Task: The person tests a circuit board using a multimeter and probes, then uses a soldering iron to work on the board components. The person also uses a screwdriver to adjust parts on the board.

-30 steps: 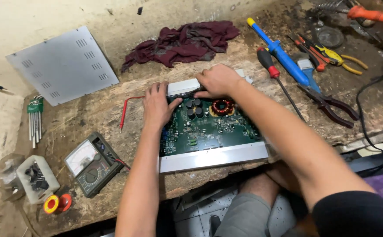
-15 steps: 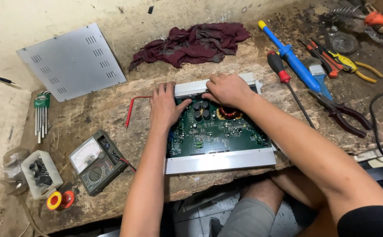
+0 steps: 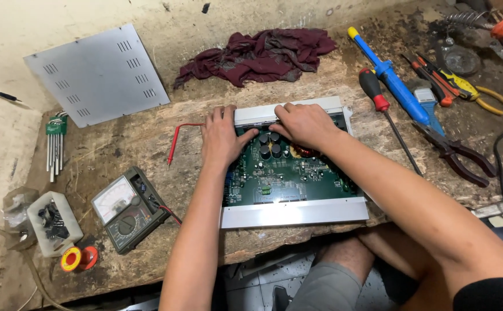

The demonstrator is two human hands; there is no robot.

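An open silver electronics chassis (image 3: pixel 295 212) with a green circuit board (image 3: pixel 289 178) lies on the worn wooden bench. My left hand (image 3: pixel 221 138) rests flat on the chassis's far left corner, fingers reaching to its rear edge. My right hand (image 3: pixel 303 124) lies over the far middle of the board, fingers curled at the rear panel beside black capacitors (image 3: pixel 268 145) and a copper coil (image 3: pixel 303 151). Neither hand holds a tool.
A grey vented cover plate (image 3: pixel 97 75) leans at far left, a maroon rag (image 3: pixel 260 55) behind the chassis. An analog multimeter (image 3: pixel 127 208) with red probe lead (image 3: pixel 176 141), hex keys (image 3: pixel 54 144), solder spool (image 3: pixel 78 258) and parts box (image 3: pixel 51 222) at left. Screwdrivers (image 3: pixel 386 83) and pliers (image 3: pixel 456 152) at right.
Both hands shifted slightly along the chassis's rear edge; the right hand moved off the coil toward the back panel. The camera view drifted a little.
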